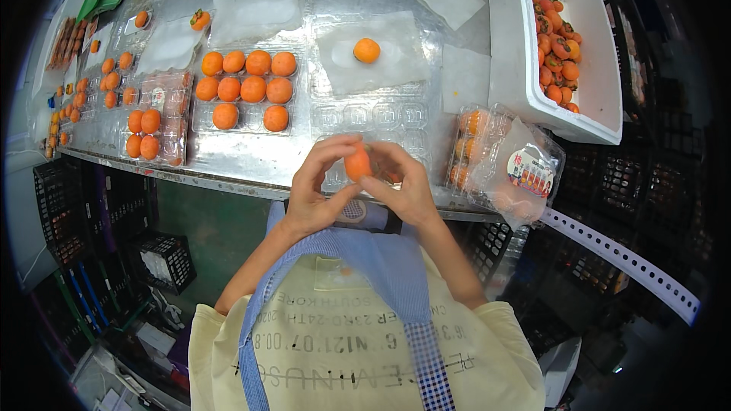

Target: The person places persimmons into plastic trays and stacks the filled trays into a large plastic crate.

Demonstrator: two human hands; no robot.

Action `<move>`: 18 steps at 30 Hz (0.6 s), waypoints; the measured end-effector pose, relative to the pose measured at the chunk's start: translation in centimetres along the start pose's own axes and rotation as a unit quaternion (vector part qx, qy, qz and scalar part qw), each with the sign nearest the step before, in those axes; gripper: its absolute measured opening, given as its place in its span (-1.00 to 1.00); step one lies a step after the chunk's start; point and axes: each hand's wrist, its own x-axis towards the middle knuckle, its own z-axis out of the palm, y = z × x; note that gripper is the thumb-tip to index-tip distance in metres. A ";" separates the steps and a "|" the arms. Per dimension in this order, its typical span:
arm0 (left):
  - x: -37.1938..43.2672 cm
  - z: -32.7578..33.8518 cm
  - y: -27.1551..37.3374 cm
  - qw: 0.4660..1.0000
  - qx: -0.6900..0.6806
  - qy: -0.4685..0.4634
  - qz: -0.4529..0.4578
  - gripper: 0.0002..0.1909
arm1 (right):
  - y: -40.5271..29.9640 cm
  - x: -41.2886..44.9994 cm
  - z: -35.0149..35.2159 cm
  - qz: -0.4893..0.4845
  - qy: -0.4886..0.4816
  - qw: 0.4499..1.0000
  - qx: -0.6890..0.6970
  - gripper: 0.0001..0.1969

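Note:
Between my left hand (pixel 316 185) and my right hand (pixel 406 185), an orange persimmon (pixel 358 163) is held by the fingertips and thumbs of both. Part of another orange fruit shows behind my right fingers, too covered to tell how it rests. Beneath and beyond the hands lies a clear plastic tray (pixel 370 116) with moulded cups. On its far part, a translucent white sheet (pixel 337 77) carries a single persimmon (pixel 366 51). To the left, a second clear tray (pixel 249 120) holds several persimmons in rows, two of its front cups without fruit.
A white foam box (pixel 517 40) of loose persimmons (pixel 557 48) stands at the right. Filled clear packs (pixel 502 165) lean near the table's front edge, one bearing a printed label. More packed fruit (pixel 149 134) and white sheets (pixel 257 5) spread leftward over the metal table (pixel 240 162).

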 end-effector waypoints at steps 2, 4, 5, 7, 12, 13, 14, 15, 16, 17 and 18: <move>0.2 0.1 0.3 0.998 -0.053 0.006 -0.021 -0.47 | 0.1 0.1 -0.1 -0.041 0.022 0.998 -0.040 -0.51; 0.4 -0.1 0.8 0.994 -0.101 0.015 -0.041 -0.49 | -0.1 0.2 -0.2 -0.099 0.038 0.988 -0.113 -0.50; 0.5 -0.4 1.0 0.984 -0.154 0.009 -0.094 -0.53 | -0.2 0.3 -0.2 -0.157 0.056 0.968 -0.186 -0.49; 0.4 -0.7 1.0 0.967 -0.207 0.004 -0.145 -0.55 | -0.7 0.4 -0.2 -0.186 0.063 0.958 -0.210 -0.49; -0.3 -0.7 0.1 0.919 -0.292 -0.022 -0.264 -0.55 | -0.6 0.4 0.0 -0.252 0.072 0.935 -0.240 -0.47; -0.4 -0.8 0.1 0.922 -0.280 -0.022 -0.266 -0.56 | -0.4 0.4 0.0 -0.264 0.065 0.927 -0.257 -0.46; -0.3 -0.9 0.2 0.922 -0.280 -0.022 -0.266 -0.56 | -0.3 0.4 0.0 -0.275 0.059 0.920 -0.274 -0.45; -0.1 -1.1 0.3 0.919 -0.284 -0.023 -0.273 -0.57 | -0.1 0.4 -0.1 -0.275 0.060 0.920 -0.275 -0.45; 0.1 -1.2 0.4 0.916 -0.288 -0.024 -0.280 -0.57 | 0.1 0.5 -0.3 -0.284 0.056 0.913 -0.287 -0.44; 0.1 -1.2 0.4 0.915 -0.289 -0.025 -0.280 -0.57 | 0.1 0.5 -0.4 -0.294 0.051 0.906 -0.299 -0.44; 0.1 -1.2 0.4 0.922 -0.290 -0.018 -0.258 -0.55 | 0.0 0.5 -0.4 -0.294 0.050 0.906 -0.299 -0.44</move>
